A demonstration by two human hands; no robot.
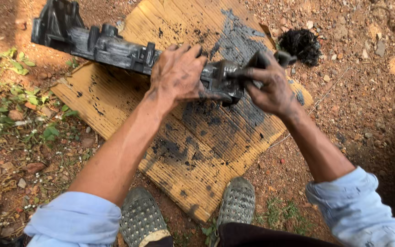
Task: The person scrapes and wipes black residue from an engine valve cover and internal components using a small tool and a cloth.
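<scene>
Lying on bare dirt ground [357, 91], a grease-stained yellow wooden board [129, 96] serves as landmark. Above board, long greasy black metal casting [101, 45] held off it, far end reaching past board's upper-left edge. Left hand [177, 73] clamped over casting's middle, fingers wrapped on top. Right hand [270, 87] closed on casting's near end, gripping a dark small tool-like piece [280, 58]; exact kind unclear. Two grey perforated shoes [236, 201] at board's near corner. Black fibrous clump [301, 45] just beyond board's right edge.
</scene>
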